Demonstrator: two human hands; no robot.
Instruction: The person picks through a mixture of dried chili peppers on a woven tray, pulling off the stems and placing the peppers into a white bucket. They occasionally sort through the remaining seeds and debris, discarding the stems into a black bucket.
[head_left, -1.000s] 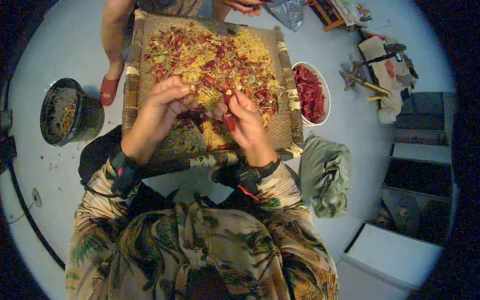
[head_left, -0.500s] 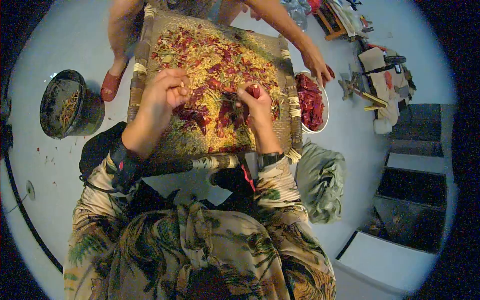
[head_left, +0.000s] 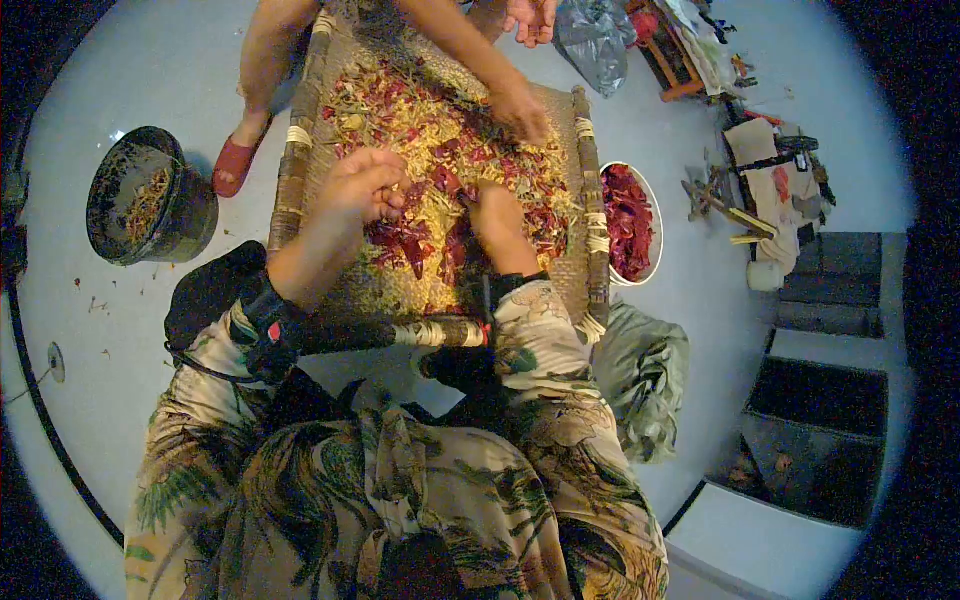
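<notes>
So here's where we're at. We're sat on the floor with a big woven tray (head_left: 290,185) dead ahead at 12 o'clock, and it's loaded with dried red chillies (head_left: 405,235) mixed into a yellowish litter of seeds and stems (head_left: 430,150).

Our left hand (head_left: 365,190) hovers over the left half of the tray, roughly 11 o'clock. Its fingers are bunched up tight with the thumb pressed against the fingertips. If there's a bit pinched in there, it's too small for us to make out.

Our right hand (head_left: 497,222) is just past 12, palm down with its back to the camera. It rests right on the darker clump of chillies near the middle of the tray. The fingertips are buried in the pile, so we can't tell whether they're gripping anything or just lying loose.

A black strap (head_left: 262,322) sits on our left wrist.

Somebody else works the far side. Their hand (head_left: 520,110) is flat on the heap at about 1 o'clock, and a second hand (head_left: 530,18) shows at the very top edge. Their foot in a red slipper (head_left: 235,160) is planted just beside the tray's left rim.

At 2 o'clock, touching the right rim, is a white bowl (head_left: 656,205) full of red chillies. At 10 o'clock, well apart from the tray, a black bucket (head_left: 185,225) holds some scraps. A crumpled greenish cloth (head_left: 645,370) lies at 4 o'clock, and a grey plastic bag (head_left: 595,35) sits up at 1.
</notes>
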